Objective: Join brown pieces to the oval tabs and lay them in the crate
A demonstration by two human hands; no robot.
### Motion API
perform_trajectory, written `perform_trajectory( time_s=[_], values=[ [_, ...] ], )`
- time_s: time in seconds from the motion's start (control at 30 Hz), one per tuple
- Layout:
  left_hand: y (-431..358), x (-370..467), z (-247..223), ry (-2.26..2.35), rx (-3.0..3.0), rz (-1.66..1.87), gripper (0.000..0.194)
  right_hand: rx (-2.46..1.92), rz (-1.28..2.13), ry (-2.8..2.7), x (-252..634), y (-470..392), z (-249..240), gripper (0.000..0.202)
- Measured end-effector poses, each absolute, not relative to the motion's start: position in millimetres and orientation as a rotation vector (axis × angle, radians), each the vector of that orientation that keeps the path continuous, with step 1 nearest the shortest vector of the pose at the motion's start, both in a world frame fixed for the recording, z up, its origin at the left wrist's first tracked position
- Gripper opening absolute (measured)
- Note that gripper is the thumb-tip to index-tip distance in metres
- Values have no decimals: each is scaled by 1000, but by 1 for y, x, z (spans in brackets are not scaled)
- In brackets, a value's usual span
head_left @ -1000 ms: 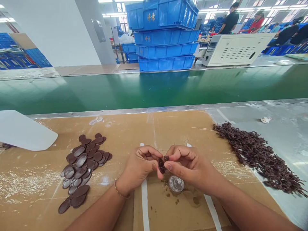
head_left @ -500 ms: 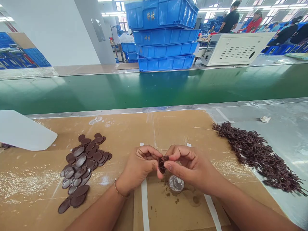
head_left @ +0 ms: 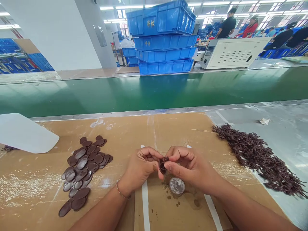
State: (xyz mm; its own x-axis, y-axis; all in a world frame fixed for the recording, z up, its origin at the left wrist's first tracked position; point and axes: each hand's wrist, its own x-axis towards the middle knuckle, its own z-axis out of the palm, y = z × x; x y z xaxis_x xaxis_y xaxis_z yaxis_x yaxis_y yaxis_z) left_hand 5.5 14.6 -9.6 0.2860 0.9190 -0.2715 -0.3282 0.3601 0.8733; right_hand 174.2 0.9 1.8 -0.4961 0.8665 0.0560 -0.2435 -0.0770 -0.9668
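Note:
My left hand [head_left: 142, 165] pinches a small dark brown oval piece [head_left: 162, 166] between thumb and fingertips, its hollow side partly showing. My right hand [head_left: 186, 166] meets it there, thumb and forefinger closed on a smaller dark brown bit [head_left: 165, 159] at the oval's upper edge. Whether the two pieces are joined, I cannot tell. Just below the hands a small round clear dish [head_left: 176, 186] stands on the cardboard [head_left: 166, 215], with dark wet spots around it. Left of my hands lies a loose pile of dark brown oval discs [head_left: 83, 168], some of them shiny.
A long heap of thin, twisted dark brown pieces [head_left: 255, 157] lies at the right. A white plastic container [head_left: 26, 133] sits at the left. Beyond the cardboard runs a green conveyor belt [head_left: 101, 94], with stacked blue crates [head_left: 166, 45] and a cream machine [head_left: 235, 53] behind. People work farther back.
The view has tipped up slightly, so the scene sits a little lower. The smaller bit in my right fingers now sits slightly lower against the oval piece; both hands keep their grip.

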Motion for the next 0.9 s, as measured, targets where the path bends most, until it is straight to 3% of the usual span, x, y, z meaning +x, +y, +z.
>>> perform_trajectory(
  time_s=[0.9],
  values=[
    [14, -3, -19, 903, 876, 1091, 20, -741, 1578, -1498, 164, 2, 1, 31]
  ],
)
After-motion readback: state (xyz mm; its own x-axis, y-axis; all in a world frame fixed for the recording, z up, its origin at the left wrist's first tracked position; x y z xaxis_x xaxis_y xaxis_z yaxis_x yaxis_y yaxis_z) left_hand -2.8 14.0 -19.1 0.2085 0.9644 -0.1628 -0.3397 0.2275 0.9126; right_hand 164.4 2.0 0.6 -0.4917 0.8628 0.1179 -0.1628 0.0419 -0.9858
